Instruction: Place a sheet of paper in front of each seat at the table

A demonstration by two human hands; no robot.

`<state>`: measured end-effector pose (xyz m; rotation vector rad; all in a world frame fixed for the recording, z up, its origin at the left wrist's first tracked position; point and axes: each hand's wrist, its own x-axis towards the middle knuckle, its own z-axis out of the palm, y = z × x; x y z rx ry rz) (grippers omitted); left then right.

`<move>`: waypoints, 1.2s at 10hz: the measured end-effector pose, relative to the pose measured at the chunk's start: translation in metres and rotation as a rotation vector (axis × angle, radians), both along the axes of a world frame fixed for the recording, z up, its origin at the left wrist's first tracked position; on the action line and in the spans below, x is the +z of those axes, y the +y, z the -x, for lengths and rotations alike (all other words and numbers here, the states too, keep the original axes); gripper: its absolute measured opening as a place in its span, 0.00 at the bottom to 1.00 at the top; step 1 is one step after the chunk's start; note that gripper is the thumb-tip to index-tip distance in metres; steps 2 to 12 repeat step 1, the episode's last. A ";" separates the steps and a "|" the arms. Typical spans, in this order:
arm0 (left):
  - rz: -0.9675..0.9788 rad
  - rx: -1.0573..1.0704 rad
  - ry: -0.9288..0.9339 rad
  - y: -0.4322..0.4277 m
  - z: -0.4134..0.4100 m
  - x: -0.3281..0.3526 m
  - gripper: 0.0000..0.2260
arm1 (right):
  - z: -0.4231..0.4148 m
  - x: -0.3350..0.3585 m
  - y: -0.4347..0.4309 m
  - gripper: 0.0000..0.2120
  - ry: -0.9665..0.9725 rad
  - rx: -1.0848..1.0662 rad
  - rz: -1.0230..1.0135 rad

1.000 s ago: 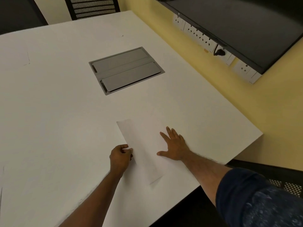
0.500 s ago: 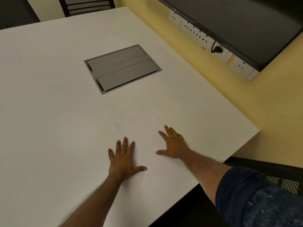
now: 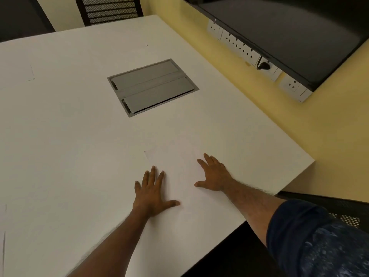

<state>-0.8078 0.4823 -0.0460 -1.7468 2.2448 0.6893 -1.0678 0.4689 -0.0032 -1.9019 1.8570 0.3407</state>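
Left hand: my left hand (image 3: 150,193) lay flat with the fingers spread wide, palm down on the near left part of the sheet, holding nothing.
Right hand: my right hand (image 3: 212,175) was also flat and splayed, pressing the sheet's right side, nothing gripped.
Sheet of paper: the sheet of paper (image 3: 175,168) lay flat on the table (image 3: 69,136) between and under my two hands, near the table's near right corner (white on white, so only its far left corner showed clearly).
Other sheets: a faint paper edge (image 3: 31,73) showed far left on the table; I could not tell more.
Cable hatch: a grey cable hatch (image 3: 152,86) sat closed in the tabletop, well beyond the sheet.
Seats: a mesh chair (image 3: 110,9) stood at the far end; another dark chair (image 3: 339,208) was beside my right arm.
Wall: a socket strip (image 3: 239,47) ran under a dark screen (image 3: 289,33).
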 end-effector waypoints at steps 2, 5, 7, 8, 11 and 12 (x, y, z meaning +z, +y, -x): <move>0.034 0.010 0.000 0.001 -0.015 0.015 0.61 | -0.002 0.015 0.005 0.46 0.021 0.023 -0.005; 0.034 0.010 0.000 0.001 -0.015 0.015 0.61 | -0.002 0.015 0.005 0.46 0.021 0.023 -0.005; 0.034 0.010 0.000 0.001 -0.015 0.015 0.61 | -0.002 0.015 0.005 0.46 0.021 0.023 -0.005; 0.034 0.010 0.000 0.001 -0.015 0.015 0.61 | -0.002 0.015 0.005 0.46 0.021 0.023 -0.005; 0.034 0.010 0.000 0.001 -0.015 0.015 0.61 | -0.002 0.015 0.005 0.46 0.021 0.023 -0.005; 0.034 0.010 0.000 0.001 -0.015 0.015 0.61 | -0.002 0.015 0.005 0.46 0.021 0.023 -0.005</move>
